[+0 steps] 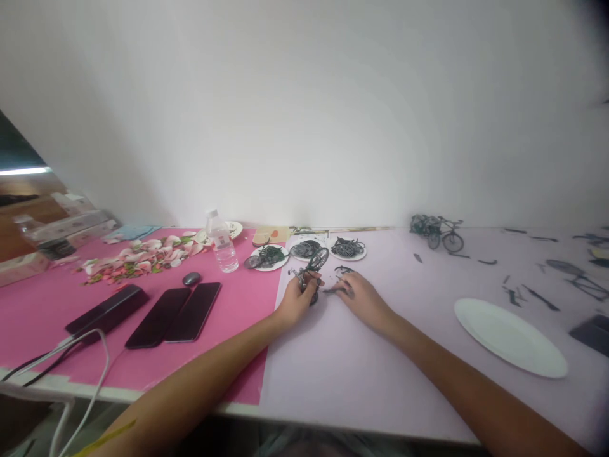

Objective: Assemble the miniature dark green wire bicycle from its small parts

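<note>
My left hand is closed around a dark miniature bicycle, its spoked wheel sticking up past the fingers. Just to the right, my right hand pinches a small dark strip-like part, its tip near the bicycle. Whether the two touch, I cannot tell. Behind my hands stand three small white plates: the left one bears dark green parts, while the middle one and the right one carry dark spoked wheels. My fingers hide the lower part of the bicycle.
Assembled miniature bicycles stand back right, with loose dark parts scattered nearby. A large white plate lies at right. On the pink cover are a water bottle, two phones, a black power bank, a mouse and petals.
</note>
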### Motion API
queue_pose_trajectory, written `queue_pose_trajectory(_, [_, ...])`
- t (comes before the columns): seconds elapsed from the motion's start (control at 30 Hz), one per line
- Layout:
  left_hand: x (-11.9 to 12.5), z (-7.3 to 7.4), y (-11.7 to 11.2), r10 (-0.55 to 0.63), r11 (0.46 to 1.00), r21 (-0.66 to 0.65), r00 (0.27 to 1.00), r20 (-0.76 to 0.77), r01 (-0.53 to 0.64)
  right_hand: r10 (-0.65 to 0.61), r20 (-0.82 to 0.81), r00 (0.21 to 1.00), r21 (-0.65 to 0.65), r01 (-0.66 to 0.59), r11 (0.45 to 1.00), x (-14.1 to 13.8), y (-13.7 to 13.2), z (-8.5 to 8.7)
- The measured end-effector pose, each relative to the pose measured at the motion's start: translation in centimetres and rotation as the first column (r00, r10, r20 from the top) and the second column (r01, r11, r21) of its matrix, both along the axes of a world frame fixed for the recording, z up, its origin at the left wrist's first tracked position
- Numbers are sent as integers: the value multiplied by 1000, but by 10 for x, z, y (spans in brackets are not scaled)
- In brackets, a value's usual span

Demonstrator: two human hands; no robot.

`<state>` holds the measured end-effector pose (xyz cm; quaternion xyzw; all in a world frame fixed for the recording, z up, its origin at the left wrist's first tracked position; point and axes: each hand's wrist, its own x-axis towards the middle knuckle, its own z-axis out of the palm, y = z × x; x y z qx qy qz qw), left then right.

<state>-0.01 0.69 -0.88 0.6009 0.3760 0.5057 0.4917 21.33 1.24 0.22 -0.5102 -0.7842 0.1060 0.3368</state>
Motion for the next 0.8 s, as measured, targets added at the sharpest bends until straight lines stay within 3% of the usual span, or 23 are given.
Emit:
queue_pose_trajectory(0.13, [1, 1, -1, 8, 1000, -15, 1000, -3, -8, -38, 18, 999, 39, 37, 999, -1, -1, 4])
queue_pose_trajectory(0.3, [0, 4, -3, 12, 1000, -27, 1000, -4, -12, -69, -217, 974, -6, 69, 998, 0, -6, 9])
queue_pose_trajectory(0.43, [0, 3, -2, 7, 1000, -15, 1000, -5, -7, -31, -326, 945, -27, 23, 999, -2, -10, 10])
queue_pose_trajectory(0.63, [0, 0, 0, 16, 1000, 5, 1000, -5, -16, 52, -308, 950, 8, -52, 999, -8, -14, 11])
queue_pose_trajectory(0.8, [1, -1, 0, 6, 1000, -2, 1000, 18, -6, 60, -396, 916, -63, -92, 994, -11, -17, 15])
